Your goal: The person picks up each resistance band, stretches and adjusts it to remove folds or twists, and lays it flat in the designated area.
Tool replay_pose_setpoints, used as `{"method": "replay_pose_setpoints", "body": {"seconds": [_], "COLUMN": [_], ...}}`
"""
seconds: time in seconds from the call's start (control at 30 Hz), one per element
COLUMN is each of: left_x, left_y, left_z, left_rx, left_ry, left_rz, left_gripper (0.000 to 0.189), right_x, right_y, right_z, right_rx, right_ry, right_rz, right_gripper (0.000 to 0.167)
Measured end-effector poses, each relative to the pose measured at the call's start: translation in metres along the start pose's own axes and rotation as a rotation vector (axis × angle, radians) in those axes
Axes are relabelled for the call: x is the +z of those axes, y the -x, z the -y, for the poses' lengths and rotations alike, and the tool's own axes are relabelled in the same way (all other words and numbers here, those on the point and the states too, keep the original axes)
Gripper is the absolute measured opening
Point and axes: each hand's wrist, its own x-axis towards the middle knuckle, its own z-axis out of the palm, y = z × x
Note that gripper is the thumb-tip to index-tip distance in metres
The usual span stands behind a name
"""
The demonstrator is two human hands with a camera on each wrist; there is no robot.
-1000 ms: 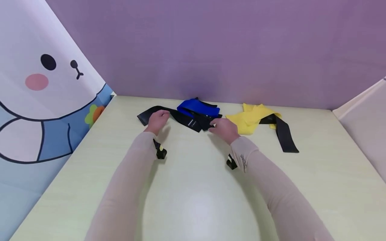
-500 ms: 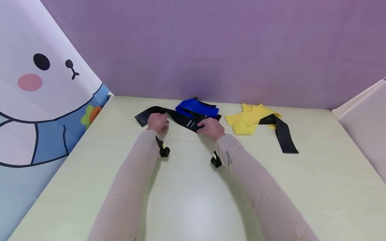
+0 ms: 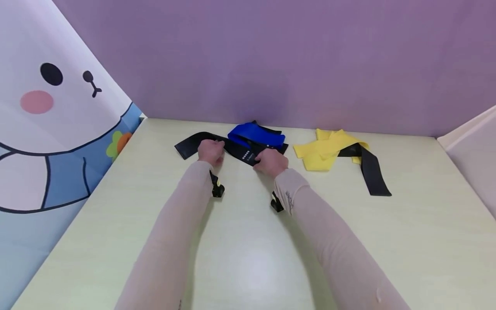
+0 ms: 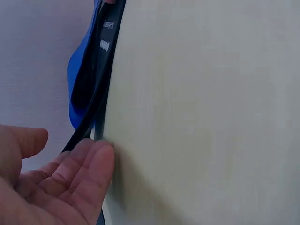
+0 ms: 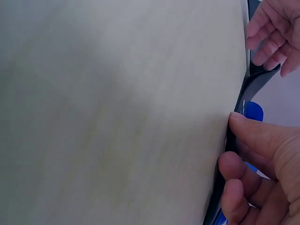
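A black resistance band [image 3: 236,150] with white printed dots lies toward the back of the table, its left part arching up slightly. My left hand [image 3: 211,151] is at its near edge; in the left wrist view, the thumb stands apart from loosely bent fingers [image 4: 96,173], with nothing pinched between them. My right hand [image 3: 272,162] pinches the printed end of the black band, thumb [image 5: 251,131] at its edge in the right wrist view. A folded blue resistance band [image 3: 257,134] lies just behind, overlapping the black one.
To the right, a yellow resistance band [image 3: 321,150] lies crumpled, crossing another black band [image 3: 374,174] that trails toward the front. A purple wall [image 3: 271,64] rises behind the table [image 3: 240,241]. A cartoon-printed panel [image 3: 69,142] borders the left side.
My right hand has shifted left onto the printed end of the black band and now pinches it. My left hand has moved slightly right along the band's near edge.
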Motion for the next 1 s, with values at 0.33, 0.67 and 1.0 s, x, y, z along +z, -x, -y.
{"method": "replay_pose_setpoints", "body": {"seconds": [0.33, 0.67, 1.0], "left_x": [0.002, 0.006, -0.005], "left_y": [-0.01, 0.004, 0.037], "left_z": [-0.001, -0.011, -0.033], "left_rx": [0.019, 0.268, 0.4], "left_ry": [-0.073, -0.113, 0.342], "left_rz": [-0.026, -0.119, 0.06], "left_gripper": [0.023, 0.027, 0.022], "right_x": [-0.004, -0.005, -0.015], "right_y": [-0.001, 0.002, 0.011], "right_z": [0.001, 0.007, 0.005], "right_rx": [-0.04, -0.105, -0.206], "right_ry": [0.004, -0.069, -0.199], "right_rz": [0.024, -0.046, -0.016], "right_gripper": [0.031, 0.021, 0.027]}}
